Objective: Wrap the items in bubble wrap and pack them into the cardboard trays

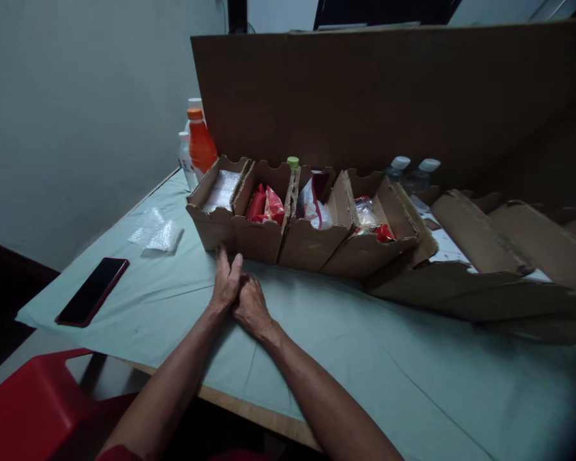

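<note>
My left hand [226,282] rests on the green tablecloth [297,314] with its fingers stretched forward to the foot of the leftmost cardboard bin [211,229]. I see nothing in it. Against its thumb side lies my right hand [251,302], closed with the fingers curled under. That bin holds bubble wrap [222,190]. Beside it stands a cardboard bin [258,240] with red packets [265,203]. Further right, a cardboard bin [307,246] contains a white and red packet [313,206], and another cardboard bin [369,259] has clear and red packets [372,218].
A phone [93,291] and loose bubble wrap [158,232] lie on the left. An orange bottle [201,144] stands behind the bins. More cardboard bins [480,230] continue rightward before a tall cardboard panel [365,96]. A red plastic stool [38,410] sits at lower left.
</note>
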A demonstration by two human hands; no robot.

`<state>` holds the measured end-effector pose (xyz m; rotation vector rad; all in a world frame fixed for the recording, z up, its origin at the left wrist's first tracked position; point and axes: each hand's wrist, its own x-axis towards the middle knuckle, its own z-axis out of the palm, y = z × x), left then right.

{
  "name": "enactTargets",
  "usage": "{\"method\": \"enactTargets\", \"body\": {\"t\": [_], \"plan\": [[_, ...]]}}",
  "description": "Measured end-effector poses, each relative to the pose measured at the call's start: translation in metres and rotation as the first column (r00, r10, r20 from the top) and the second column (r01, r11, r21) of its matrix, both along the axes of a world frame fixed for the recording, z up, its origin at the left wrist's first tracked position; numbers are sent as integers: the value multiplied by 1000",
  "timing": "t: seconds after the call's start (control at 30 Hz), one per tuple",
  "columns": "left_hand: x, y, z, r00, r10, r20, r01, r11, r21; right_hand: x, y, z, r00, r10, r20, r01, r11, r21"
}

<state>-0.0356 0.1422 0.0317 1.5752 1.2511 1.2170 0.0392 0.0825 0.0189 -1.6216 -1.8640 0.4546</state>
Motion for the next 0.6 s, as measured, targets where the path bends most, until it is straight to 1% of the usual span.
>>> {"method": "enactTargets", "body": {"t": [0.13, 0.23, 0.3, 0.43, 0.6], "plan": [[0, 1, -6, 997, 75, 6, -75, 997, 19, 1, -2, 1, 1000, 6, 8, -6, 1000, 0], [-2, 5, -12, 990, 144, -2, -144, 990, 6, 2, -1, 3, 1000, 11, 19, -11, 1000, 1], [-4, 9, -15, 986, 166, -17, -166, 986, -3, 1, 1, 3, 999, 9, 33, -9, 1000, -3], [-7, 13, -18, 989, 136, -61, -137, 991, 1, -3, 2, 3, 995, -17, 94, 19, 1000, -22], [-13, 10, -15, 986, 87, -140, -84, 996, 24, -10, -4, 0, 980, -43, 194, 43, 999, 0]]}}
